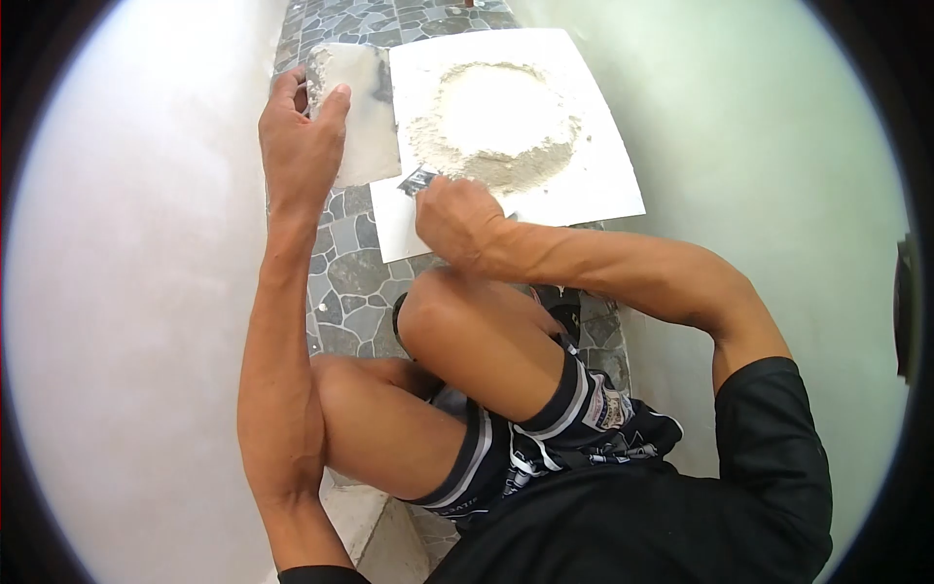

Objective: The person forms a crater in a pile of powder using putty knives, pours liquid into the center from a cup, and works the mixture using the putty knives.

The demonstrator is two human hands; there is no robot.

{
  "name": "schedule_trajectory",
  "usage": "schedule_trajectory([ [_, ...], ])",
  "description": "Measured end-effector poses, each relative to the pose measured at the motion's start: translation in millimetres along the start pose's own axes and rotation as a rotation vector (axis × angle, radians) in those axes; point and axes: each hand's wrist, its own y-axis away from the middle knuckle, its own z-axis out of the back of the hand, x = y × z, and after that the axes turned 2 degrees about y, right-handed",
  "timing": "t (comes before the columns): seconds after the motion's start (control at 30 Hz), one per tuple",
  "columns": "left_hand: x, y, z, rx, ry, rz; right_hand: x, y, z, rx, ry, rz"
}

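White powder (530,173) on white sheet (608,195), maybe to keep it off stone floor (355,273); left hand (305,141) grips grey board (365,136) by left edge, thumb on top, likely for steady hold; right hand (457,214) curled tight around small metal scraper (416,182), blade near board's bottom corner

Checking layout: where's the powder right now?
Head view, upper centre: the powder sits on the white board, beyond the right hand and right of the plate in the left hand.
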Motion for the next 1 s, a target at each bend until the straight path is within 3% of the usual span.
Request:
schedule_trajectory([
  [0.43, -5, -11, -12, -0.01, -0.005, -0.061, -78, 20, 69, -0.088, -0.258, -0.297],
  [0.53, -4, -10, -9, -0.015, 0.039, -0.045, -76, 27, 70, -0.138, -0.237, -0.257],
  [0.67, -1, -7, -5, -0.043, -0.079, -0.055, -42, 36, 31, -0.16, -0.145, -0.045],
  [0.8, -6, -3, -2, -0.025, 0.003, 0.001, -1, 27, 9, -0.042, -0.132, 0.085],
  [1.0, -15, 1, 7, -0.05, -0.009, 0.06, 14, -24, 12, 0.14, -0.014, 0.078],
])
